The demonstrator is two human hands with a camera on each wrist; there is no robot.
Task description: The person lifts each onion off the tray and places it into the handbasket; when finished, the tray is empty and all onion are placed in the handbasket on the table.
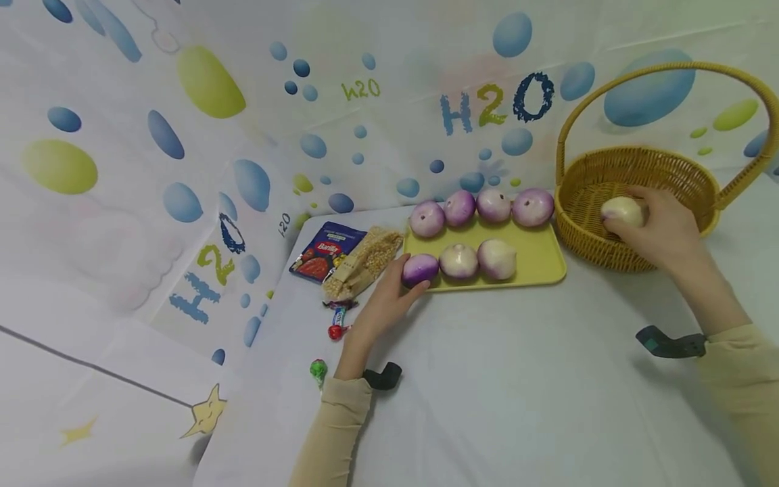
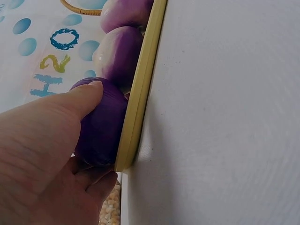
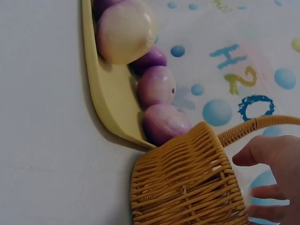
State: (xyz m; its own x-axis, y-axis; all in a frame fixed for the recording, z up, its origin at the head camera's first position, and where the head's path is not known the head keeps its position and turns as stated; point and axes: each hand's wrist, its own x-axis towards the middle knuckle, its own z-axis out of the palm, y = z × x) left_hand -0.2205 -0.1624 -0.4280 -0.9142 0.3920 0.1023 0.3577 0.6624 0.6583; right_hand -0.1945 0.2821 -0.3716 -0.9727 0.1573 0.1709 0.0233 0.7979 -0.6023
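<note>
Left hand [image 1: 385, 299]: thumb and fingers grip the purple onion [image 1: 420, 270] between them, in the tray [image 1: 535, 257].
Right hand [image 1: 666, 226]: fingers parted, gripping nothing; white onion [image 1: 622, 211] at the fingertips, inside the basket [image 1: 587, 247].
Both onions: probably firm, fairly light, slippery; best cupped round the widest part.

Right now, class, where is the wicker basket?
The wicker basket stands at the right of the head view, on the white tabletop, beside the right end of the yellow tray; the printed backdrop is behind it.
</note>
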